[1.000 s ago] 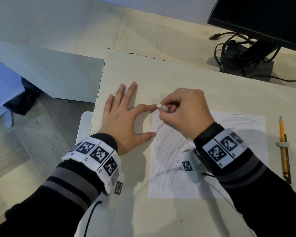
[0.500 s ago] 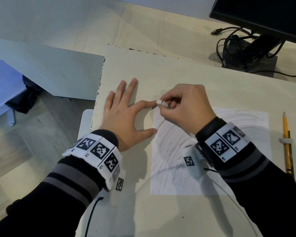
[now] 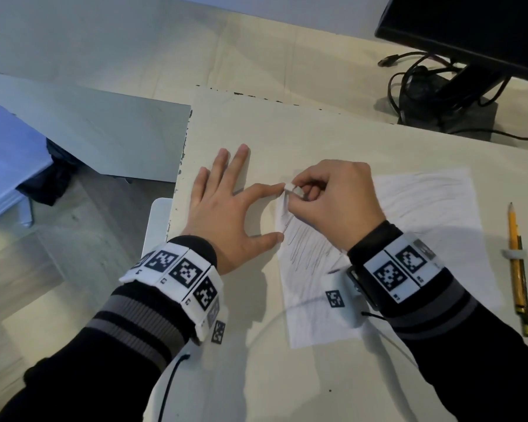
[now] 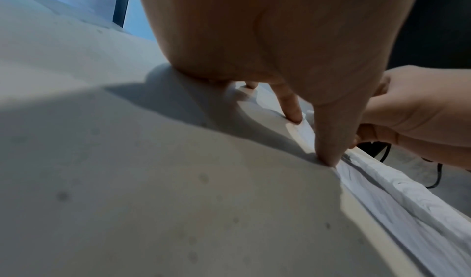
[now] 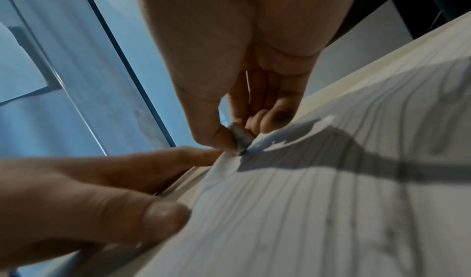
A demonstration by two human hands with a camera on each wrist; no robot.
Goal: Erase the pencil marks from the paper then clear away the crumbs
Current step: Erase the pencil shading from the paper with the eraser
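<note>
My right hand (image 3: 333, 202) has its grip pinched around the small white eraser (image 3: 294, 190), pressing it onto the far left corner of the paper (image 3: 424, 208), which lies flat on the counter (image 3: 317, 129) covered in pencil marks (image 3: 305, 248). My left hand (image 3: 226, 208) lies spread and holds nothing, forefinger and thumb tips pinning the paper's left edge. A pencil (image 3: 517, 263) lies just right of the paper.

left wristband (image 3: 177, 269): black-and-white square code tags, small characters beneath too small to read | right wristband (image 3: 401, 271): same kind of tags, unreadable | paper (image 3: 424, 202): pencil scribble only, no words
</note>
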